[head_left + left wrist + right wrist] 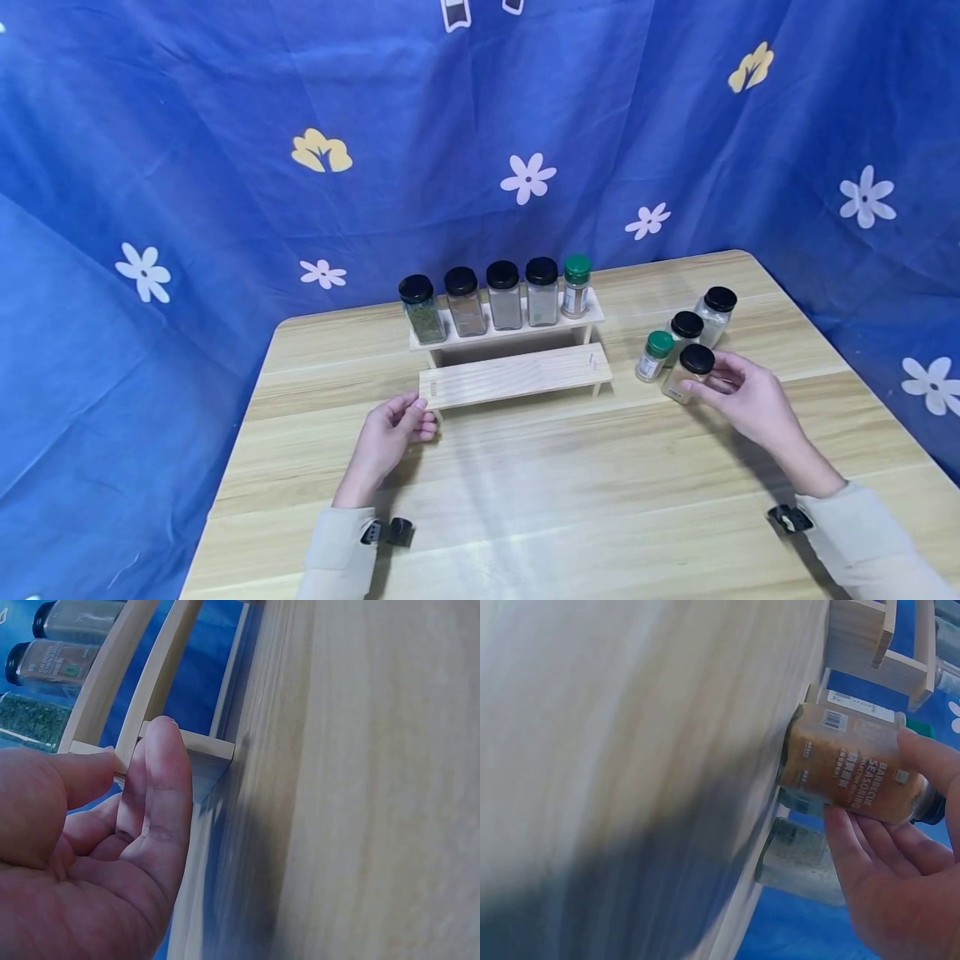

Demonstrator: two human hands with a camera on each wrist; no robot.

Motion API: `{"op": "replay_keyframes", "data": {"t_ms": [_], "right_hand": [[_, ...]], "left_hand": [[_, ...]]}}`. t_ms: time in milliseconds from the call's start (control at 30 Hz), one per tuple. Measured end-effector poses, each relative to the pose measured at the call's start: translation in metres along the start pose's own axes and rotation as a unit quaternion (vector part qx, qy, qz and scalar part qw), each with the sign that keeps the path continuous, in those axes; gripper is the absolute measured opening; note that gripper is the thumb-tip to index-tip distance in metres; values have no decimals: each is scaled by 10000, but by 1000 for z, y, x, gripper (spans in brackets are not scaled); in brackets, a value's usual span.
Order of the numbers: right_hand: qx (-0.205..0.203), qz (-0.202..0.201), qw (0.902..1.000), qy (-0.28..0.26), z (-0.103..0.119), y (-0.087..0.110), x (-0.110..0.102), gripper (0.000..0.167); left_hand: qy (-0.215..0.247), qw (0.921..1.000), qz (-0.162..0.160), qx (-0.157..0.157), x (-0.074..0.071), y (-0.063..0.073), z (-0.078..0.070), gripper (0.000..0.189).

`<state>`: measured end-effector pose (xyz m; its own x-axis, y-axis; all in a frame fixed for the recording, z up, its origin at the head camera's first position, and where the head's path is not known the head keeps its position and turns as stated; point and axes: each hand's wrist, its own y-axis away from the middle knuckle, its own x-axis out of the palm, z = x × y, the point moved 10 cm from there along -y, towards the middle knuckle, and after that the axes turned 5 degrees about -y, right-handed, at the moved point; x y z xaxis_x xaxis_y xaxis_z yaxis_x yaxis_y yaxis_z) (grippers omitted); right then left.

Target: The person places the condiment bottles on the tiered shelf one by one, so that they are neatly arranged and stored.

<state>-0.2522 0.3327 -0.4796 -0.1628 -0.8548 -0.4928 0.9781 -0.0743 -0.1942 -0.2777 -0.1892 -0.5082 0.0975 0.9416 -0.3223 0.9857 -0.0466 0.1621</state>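
Note:
My left hand (392,429) pinches the left front corner of a two-tier wooden rack (517,377), thumb on top and fingers below, as the left wrist view shows. On the right, my right hand (746,396) holds a black-capped jar of barbecue seasoning (847,765) between thumb and fingers. That jar stands upright at the table, its base looking close to or on the wood. Beside it are a small green-capped jar (655,357) and two black-capped jars, one just behind (684,333) and one farther back (715,317).
Along the rack's upper tier stand several black-capped spice jars (504,296) and one green-capped jar (577,287). The lower tier carries no jars. A blue flowered cloth (420,167) hangs behind the wooden table (525,508).

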Motion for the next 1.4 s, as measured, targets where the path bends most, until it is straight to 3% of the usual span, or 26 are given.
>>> {"op": "replay_keyframes", "data": {"t_ms": [300,700,967,1400], "right_hand": [[-96,119,9998,95,10,8,7,50],[-311,666,9971,-193,61,14,41,51],[-459,1126,9920,-337,95,6,81,55],[-1036,1691,9767,-817,167,-18,159,52]], "left_hand": [[31,9998,54,-204,1,0,3,39],[-14,9999,10,-155,0,1,2,39],[27,9998,40,-214,1,1,2,38],[99,9999,64,-119,1,7,-6,41]]}}
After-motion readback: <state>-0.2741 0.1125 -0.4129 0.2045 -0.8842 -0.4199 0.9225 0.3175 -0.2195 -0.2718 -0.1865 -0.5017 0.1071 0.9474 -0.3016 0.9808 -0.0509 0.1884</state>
